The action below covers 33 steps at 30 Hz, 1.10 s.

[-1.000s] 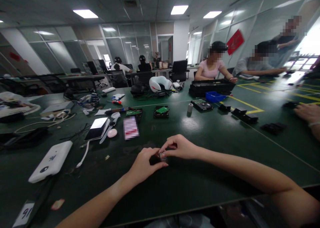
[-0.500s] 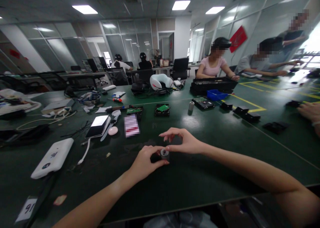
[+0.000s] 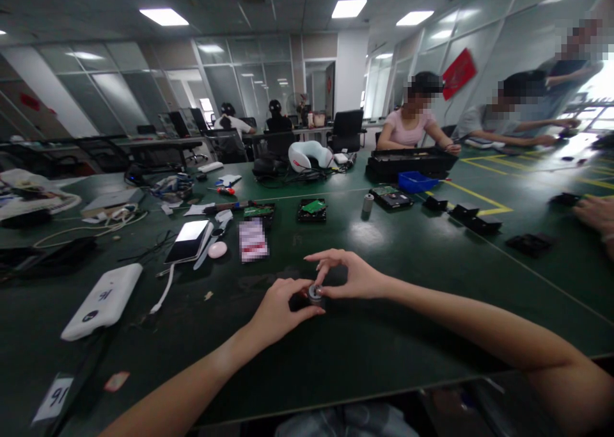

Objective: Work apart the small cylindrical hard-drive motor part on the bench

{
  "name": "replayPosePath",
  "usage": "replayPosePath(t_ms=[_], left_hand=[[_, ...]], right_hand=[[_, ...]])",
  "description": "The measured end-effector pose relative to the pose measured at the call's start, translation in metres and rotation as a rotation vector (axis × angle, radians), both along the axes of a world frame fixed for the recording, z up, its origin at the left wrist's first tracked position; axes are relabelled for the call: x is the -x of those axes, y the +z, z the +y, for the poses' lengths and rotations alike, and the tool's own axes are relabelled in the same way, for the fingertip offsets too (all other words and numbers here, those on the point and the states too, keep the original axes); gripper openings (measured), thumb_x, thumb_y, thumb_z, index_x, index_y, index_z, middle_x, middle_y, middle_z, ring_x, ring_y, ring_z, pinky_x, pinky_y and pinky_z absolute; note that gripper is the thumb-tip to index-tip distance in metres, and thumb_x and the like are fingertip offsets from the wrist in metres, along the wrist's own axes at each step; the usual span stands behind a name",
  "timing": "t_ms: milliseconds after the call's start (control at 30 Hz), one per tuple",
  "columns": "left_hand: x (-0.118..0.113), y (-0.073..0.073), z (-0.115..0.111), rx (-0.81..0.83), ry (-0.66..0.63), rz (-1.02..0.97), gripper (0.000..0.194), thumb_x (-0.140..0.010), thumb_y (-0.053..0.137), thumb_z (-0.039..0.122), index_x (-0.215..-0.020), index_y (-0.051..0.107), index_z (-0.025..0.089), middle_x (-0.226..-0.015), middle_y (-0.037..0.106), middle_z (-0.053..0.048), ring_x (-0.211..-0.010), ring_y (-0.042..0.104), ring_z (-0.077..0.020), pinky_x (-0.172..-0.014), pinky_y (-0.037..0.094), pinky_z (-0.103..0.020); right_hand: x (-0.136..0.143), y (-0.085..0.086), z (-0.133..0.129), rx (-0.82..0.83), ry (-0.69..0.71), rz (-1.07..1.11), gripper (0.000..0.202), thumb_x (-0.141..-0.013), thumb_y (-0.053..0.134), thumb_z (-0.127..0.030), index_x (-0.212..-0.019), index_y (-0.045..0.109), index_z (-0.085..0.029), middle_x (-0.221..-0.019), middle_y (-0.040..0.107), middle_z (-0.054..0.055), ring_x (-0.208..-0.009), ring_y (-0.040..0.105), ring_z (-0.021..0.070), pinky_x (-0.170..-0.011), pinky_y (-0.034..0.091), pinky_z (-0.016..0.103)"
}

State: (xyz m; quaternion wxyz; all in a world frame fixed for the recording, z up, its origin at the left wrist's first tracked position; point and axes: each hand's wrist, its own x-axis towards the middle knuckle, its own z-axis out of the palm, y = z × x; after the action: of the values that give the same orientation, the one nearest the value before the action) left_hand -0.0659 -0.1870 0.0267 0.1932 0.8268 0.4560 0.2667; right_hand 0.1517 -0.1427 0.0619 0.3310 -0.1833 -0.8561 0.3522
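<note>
A small grey cylinder with a dark spot in its top stands on the green table in front of me. My left hand grips it from the left, thumb on the near side and fingers on the far side. At its top is my right hand, thumb and a finger pinched together at the rim. Whatever lies between those two fingertips is too small to make out. The right index finger stretches out to the left above the cylinder.
Farther back are a similar grey cylinder, a hard drive and a drive with a green board. A phone and a white power bank lie left. A co-worker's hand rests at the right edge.
My right hand's fingers have closed down from an open curl to a pinch at the cylinder's top. The left hand keeps its grip in place.
</note>
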Motion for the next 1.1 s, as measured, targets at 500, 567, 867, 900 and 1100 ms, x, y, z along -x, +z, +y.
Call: replayPosePath(t_ms=[500, 567, 867, 900, 1100], left_hand=[[0.0, 0.001, 0.0, -0.018, 0.004, 0.001, 0.041, -0.073, 0.072, 0.048, -0.108, 0.064, 0.028, -0.093, 0.069, -0.001, -0.085, 0.06, -0.0223, -0.076, 0.043, -0.033], [0.0, 0.001, 0.0, -0.014, 0.004, 0.0, 0.042, -0.073, 0.072, 0.048, -0.109, 0.064, 0.028, -0.093, 0.069, -0.001, -0.084, 0.06, -0.0219, -0.076, 0.044, -0.033], [-0.001, 0.002, -0.001, -0.009, 0.001, 0.005, 0.04, -0.074, 0.072, 0.048, -0.108, 0.064, 0.028, -0.094, 0.069, 0.0, -0.086, 0.06, -0.0214, -0.075, 0.042, -0.032], [-0.001, 0.003, -0.001, -0.015, -0.003, 0.005, 0.04, -0.075, 0.072, 0.048, -0.108, 0.064, 0.028, -0.095, 0.069, 0.001, -0.086, 0.06, -0.0212, -0.075, 0.042, -0.032], [-0.002, 0.003, 0.0, -0.032, -0.023, 0.005, 0.039, -0.076, 0.071, 0.047, -0.108, 0.063, 0.027, -0.095, 0.07, 0.001, -0.085, 0.062, -0.0208, -0.076, 0.042, -0.032]], right_hand=[[0.001, 0.0, 0.0, 0.076, -0.002, 0.066, 0.067, -0.072, 0.072, -0.019, -0.131, 0.042, -0.016, -0.084, 0.069, 0.002, -0.091, 0.065, 0.0179, -0.093, 0.045, 0.039], [-0.001, 0.004, 0.003, 0.068, -0.012, 0.068, 0.068, -0.072, 0.072, -0.018, -0.132, 0.04, -0.016, -0.081, 0.069, 0.002, -0.092, 0.064, 0.0182, -0.094, 0.045, 0.04], [-0.005, 0.005, 0.003, 0.022, 0.02, 0.023, 0.07, -0.072, 0.073, -0.02, -0.133, 0.04, -0.016, -0.089, 0.069, 0.004, -0.096, 0.064, 0.0183, -0.095, 0.044, 0.039], [-0.004, 0.004, 0.001, 0.014, 0.02, 0.016, 0.068, -0.072, 0.073, -0.021, -0.132, 0.041, -0.016, -0.089, 0.069, 0.004, -0.096, 0.064, 0.0184, -0.095, 0.044, 0.039], [0.0, 0.0, -0.002, 0.04, -0.007, 0.032, 0.064, -0.073, 0.072, -0.021, -0.13, 0.043, -0.016, -0.083, 0.07, 0.003, -0.094, 0.065, 0.0185, -0.091, 0.046, 0.036]])
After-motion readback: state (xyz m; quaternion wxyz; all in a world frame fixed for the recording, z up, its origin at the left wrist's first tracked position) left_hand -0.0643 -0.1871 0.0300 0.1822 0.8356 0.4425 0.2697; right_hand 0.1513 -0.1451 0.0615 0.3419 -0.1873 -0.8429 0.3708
